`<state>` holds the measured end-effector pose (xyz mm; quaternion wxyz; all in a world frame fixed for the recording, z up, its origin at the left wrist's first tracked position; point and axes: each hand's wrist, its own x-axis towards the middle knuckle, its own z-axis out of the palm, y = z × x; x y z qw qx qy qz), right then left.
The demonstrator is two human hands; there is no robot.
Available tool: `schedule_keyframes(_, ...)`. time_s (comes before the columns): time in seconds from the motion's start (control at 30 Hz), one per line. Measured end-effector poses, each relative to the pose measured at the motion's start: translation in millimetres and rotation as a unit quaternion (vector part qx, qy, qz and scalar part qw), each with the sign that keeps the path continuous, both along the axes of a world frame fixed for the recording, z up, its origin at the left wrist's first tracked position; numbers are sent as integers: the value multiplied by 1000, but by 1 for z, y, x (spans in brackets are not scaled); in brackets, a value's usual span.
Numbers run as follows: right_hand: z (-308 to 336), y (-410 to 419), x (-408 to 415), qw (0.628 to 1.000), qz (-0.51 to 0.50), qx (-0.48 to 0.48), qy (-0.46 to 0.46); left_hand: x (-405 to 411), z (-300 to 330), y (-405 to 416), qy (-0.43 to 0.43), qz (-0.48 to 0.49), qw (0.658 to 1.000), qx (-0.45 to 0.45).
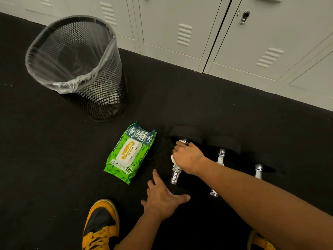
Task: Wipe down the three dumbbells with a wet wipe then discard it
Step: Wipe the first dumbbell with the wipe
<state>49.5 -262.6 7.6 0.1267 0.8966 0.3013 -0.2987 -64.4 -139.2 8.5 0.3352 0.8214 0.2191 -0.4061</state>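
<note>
Black mesh bin (100, 98), green leaf-printed wipes pack (126, 159), chrome-handled black dumbbells (175, 175), yellow-and-black shoe (100, 226).

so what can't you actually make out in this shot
All in the head view:
- Wet wipe: only a white scrap shows; the right hand curled over the first dumbbell handle hides the rest.
- Near head of that dumbbell: under the left hand, black against black floor.
- Middle dumbbell and third dumbbell: the right forearm crosses both.
- Bin contents: the cloudy liner obscures them.
</note>
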Motion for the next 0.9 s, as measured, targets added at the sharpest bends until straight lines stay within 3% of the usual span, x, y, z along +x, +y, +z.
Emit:
schedule_keyframes(0.2,2,-21,-25,981,-135,135,32,1,1,-1,4,-2,1000,7)
schedule_keyframes(0.3,-1,-14,-42,938,-266,223,22,0,1,-2,-1,-1,1000,13)
schedule_keyframes(0.37,-2,-4,-56,873,-390,292,-8,-1,1,-1,-5,0,1000,13)
schedule_keyframes(0.5,0,12,-61,690,-626,363,-17,-1,2,-1,-8,3,1000,14)
schedule_keyframes(0.63,-19,12,-33,422,-801,422,56,-1,1,-2,-12,2,1000,19)
schedule_keyframes(0.67,-23,9,-28,371,-816,435,89,-1,1,-1,-11,3,1000,18)
schedule_keyframes(0.8,-28,-5,-20,257,-827,471,167,0,2,0,-3,4,1000,17)
schedule_keyframes(0.9,-31,-9,-22,245,-823,475,192,0,0,-2,-1,4,1000,15)
